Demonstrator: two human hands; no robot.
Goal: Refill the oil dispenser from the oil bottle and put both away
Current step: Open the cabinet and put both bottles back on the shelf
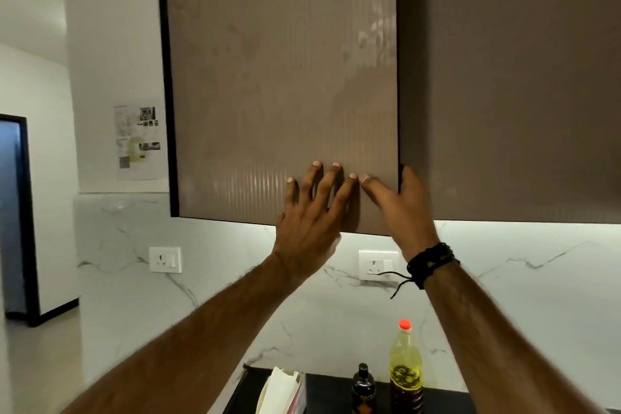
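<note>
- My left hand (311, 215) lies flat, fingers spread, on the ribbed cabinet door (282, 77).
- My right hand (401, 203) grips that door's right edge.
- Below my wrists stand the oil bottle (406, 368) and the dark oil dispenser (363, 390).

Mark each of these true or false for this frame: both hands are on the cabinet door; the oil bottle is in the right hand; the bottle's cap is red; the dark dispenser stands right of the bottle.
1. Both hands are on the cabinet door. True: the left hand lies flat on the cabinet door and the right hand is at its right edge.
2. The oil bottle is in the right hand. False: the oil bottle stands on the counter.
3. Its cap is red. True.
4. The dispenser stands right of the bottle. False: the dispenser is to its left.
</note>
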